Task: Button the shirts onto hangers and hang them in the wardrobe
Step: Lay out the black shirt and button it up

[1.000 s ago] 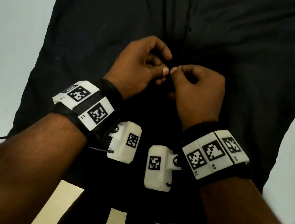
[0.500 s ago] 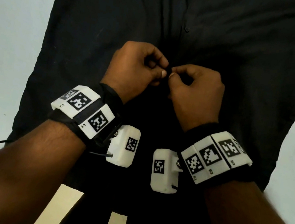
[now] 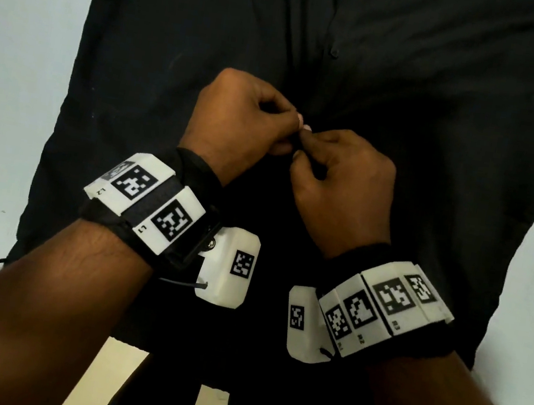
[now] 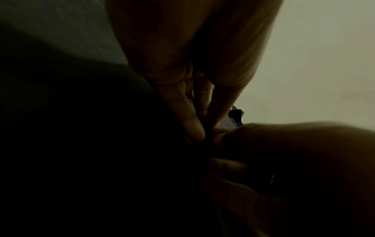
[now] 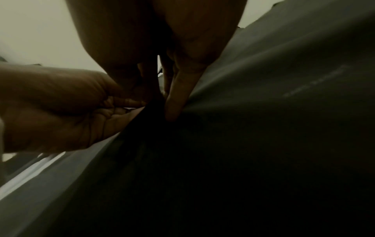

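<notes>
Pale sheet (image 3: 10, 63), both hands' fingers (image 3: 290, 126) pinching shirt (image 3: 436, 157).

The shirt (image 3: 178, 93) lay spread front-up on a sheet (image 3: 14, 63), which showed to its left and right. Both hands met over the shirt's middle seam, the left hand (image 3: 239, 123) left of it, the right hand (image 3: 343, 185) right of it and slightly nearer, fingertips touching. A button (image 3: 334, 52) sat on the seam beyond them. The hem hung over the near edge.
</notes>
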